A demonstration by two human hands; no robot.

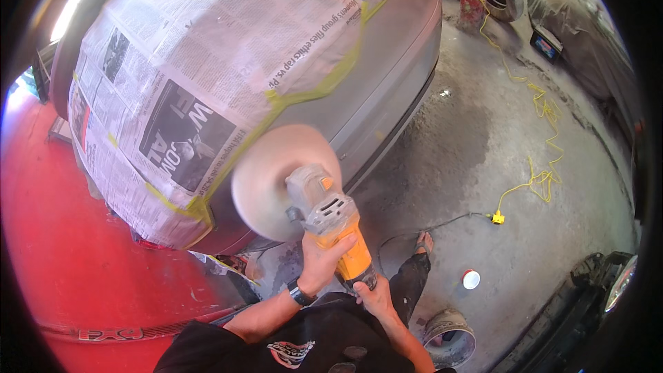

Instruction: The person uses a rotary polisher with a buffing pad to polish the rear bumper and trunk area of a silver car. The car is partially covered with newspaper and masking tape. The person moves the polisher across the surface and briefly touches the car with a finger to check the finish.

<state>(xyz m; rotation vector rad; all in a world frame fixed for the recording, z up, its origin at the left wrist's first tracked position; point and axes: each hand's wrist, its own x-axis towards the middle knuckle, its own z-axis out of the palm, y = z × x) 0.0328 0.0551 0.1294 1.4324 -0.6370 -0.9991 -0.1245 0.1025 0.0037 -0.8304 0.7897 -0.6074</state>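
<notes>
My left hand grips the orange body of a power polisher just behind its grey gear head. Behind it, my right hand is closed round the dark rear end of the tool. A round whitish buffing pad, blurred as if spinning, lies against the lower side of a silver-grey car panel. Newspaper sheets cover the upper part of the car, edged with yellow masking tape. The pad hides the panel behind it and overlaps the taped edge.
A red vehicle stands close on the left. A dark cable joins a yellow connector and a tangled yellow extension cord on the concrete floor. Near my feet are a white-topped tub and a round metal container. A dark bumper lies right.
</notes>
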